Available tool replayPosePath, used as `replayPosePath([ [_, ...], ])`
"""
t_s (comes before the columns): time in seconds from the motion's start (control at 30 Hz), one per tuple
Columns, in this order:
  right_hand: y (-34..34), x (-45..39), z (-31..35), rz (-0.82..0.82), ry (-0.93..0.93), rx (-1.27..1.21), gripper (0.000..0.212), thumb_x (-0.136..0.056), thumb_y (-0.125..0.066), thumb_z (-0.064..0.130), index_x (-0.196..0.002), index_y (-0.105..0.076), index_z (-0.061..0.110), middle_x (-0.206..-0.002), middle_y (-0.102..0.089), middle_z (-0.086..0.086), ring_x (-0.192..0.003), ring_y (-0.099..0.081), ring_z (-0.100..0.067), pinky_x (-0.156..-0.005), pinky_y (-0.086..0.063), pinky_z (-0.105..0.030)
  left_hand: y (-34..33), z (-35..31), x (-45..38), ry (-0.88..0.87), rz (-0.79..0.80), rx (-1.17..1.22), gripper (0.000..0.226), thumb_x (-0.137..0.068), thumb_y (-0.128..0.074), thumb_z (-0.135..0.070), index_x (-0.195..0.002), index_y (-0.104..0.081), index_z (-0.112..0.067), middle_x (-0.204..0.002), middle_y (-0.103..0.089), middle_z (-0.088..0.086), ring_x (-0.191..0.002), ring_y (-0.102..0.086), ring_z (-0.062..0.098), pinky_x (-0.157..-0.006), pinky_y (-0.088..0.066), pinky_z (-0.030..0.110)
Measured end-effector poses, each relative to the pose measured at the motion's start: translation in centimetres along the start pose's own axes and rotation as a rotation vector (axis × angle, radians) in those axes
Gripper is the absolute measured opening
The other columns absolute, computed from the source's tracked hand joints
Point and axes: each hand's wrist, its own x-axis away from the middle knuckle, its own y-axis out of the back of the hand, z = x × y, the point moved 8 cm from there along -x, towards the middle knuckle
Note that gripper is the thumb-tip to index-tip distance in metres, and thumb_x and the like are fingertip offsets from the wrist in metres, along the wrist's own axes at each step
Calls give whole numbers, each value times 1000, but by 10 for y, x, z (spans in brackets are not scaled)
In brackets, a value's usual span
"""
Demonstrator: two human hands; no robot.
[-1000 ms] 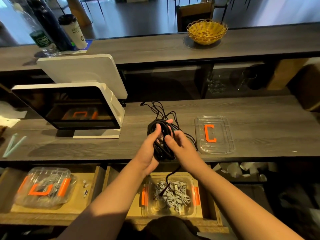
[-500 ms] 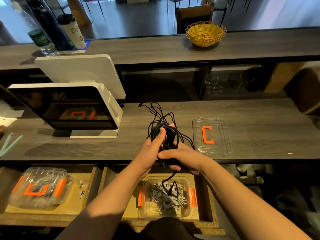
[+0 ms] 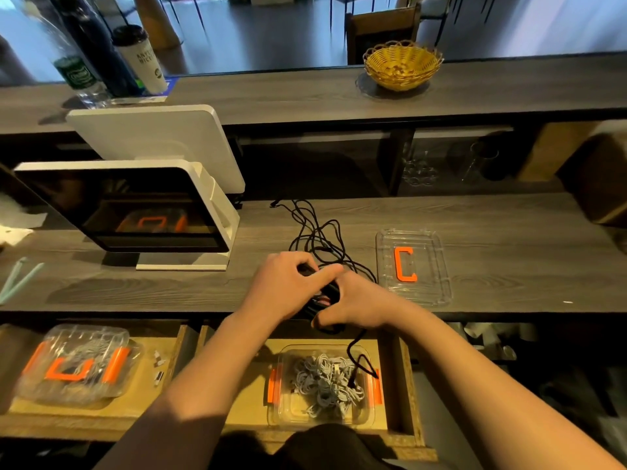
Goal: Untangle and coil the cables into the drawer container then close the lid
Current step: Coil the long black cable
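- A person stands at a dark wood-grain counter (image 3: 492,273), seen from a camera worn on the head that looks down along both bare forearms.
- The left hand (image 3: 288,286) and the right hand (image 3: 356,303) meet at the near edge of the counter, above an open drawer (image 3: 407,374).
- Between the two hands sits a bundle of black cable (image 3: 322,293). Most of the bundle is hidden by the hands.
- The left hand lies over the top of the bundle, its fingers curled down around the cable and its thumb reaching across toward the right hand.
- The right hand grips the bundle from the right and from below, its fingers curled round the strands.
- Loose black strands run from the bundle away across the counter in tangled loops, ending near the foot of a white point-of-sale screen (image 3: 135,212).
- One strand hangs down from under the right hand into the drawer and reaches the clear container (image 3: 281,415) there.
- That container has orange clips on its two sides and holds a heap of grey-white cables (image 3: 322,385).
- The container's clear lid (image 3: 427,286), with an orange C-shaped handle, lies flat on the counter just to the right of the hands.
- In a second open drawer to the left sits a closed clear container (image 3: 74,364) with orange fittings.
- On the raised shelf behind stand a yellow woven basket (image 3: 402,64), a lidded paper cup (image 3: 142,59) and a plastic bottle (image 3: 74,72).
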Motion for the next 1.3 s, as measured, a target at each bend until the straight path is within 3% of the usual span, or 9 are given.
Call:
replayPosePath([
  [0.13,3,4,-7,31,-42,69,35,-76,-79,23,-105,-60,14,-90,-67,-7,-84,-67,-29,-81,-56,-47,-18,-1,3,-32,79,-29,38,-97,-52,-54,-75,-65,-25,-71,-63,-5,-68,-60,13,-61,-44,28],
  [0.27,6,9,-14,51,3,4,30,-80,-77,19,-107,-65,13,-99,-69,-9,-90,-66,-22,-86,-56,-41,-33,-5,6,32,182,-39,55,-73,-51,-80,-83,-67,-28,-78,-68,-5,-72,-66,12,-62,-55,29],
  [0.43,18,22,-23,20,24,-57,43,-79,-82,30,-114,-62,15,-99,-68,-1,-90,-65,-13,-89,-54,-32,-35,-10,-3,46,4,-77,52,-84,-64,-65,-70,-69,-15,-59,-64,-4,-53,-57,6,-51,-48,21],
  [0.53,44,33,-25,-128,100,-195,31,-86,-68,48,-109,-67,28,-103,-70,10,-93,-65,-2,-83,-52,-22,-35,-4,-2,87,-71,217,53,-85,-71,-53,-69,-69,-2,-51,-54,-2,-44,-45,8,-43,-33,20],
  [0.63,62,43,-32,-224,118,-393,28,-95,-56,41,-95,-70,17,-72,-62,10,-58,-53,-7,-56,-38,-16,-41,1,2,176,-72,489,51,-86,-74,-47,-75,-71,3,-60,-67,9,-55,-64,19,-55,-48,26],
  [0.77,64,42,-30,-260,209,-402,20,-98,-55,31,-88,-68,21,-66,-54,6,-55,-44,-7,-50,-35,-17,-59,7,8,399,-16,871,49,-82,-71,-53,-92,-75,-6,-86,-75,15,-84,-73,29,-74,-57,39],
  [1.0,31,36,-36,-266,191,-91,17,-102,-49,30,-91,-62,30,-75,-57,10,-68,-53,1,-66,-44,-25,-70,9,11,692,-242,1542,25,-103,-47,-32,-92,-59,-13,-74,-51,3,-55,-41,9,-40,-34,17],
  [1.17,20,45,-30,-342,221,-43,23,-103,-47,33,-92,-64,24,-70,-57,9,-67,-54,-4,-67,-45,-35,-37,14,0,445,-532,802,42,-88,-71,-46,-76,-70,-6,-70,-71,7,-66,-70,21,-56,-59,37],
  [1.3,23,51,-21,-342,230,112,28,-103,-47,36,-88,-65,21,-67,-59,4,-64,-56,-9,-65,-48,-41,-19,12,2,315,-701,496,53,-90,-70,-44,-54,-53,-10,-47,-49,-2,-42,-43,6,-44,-37,23],
])
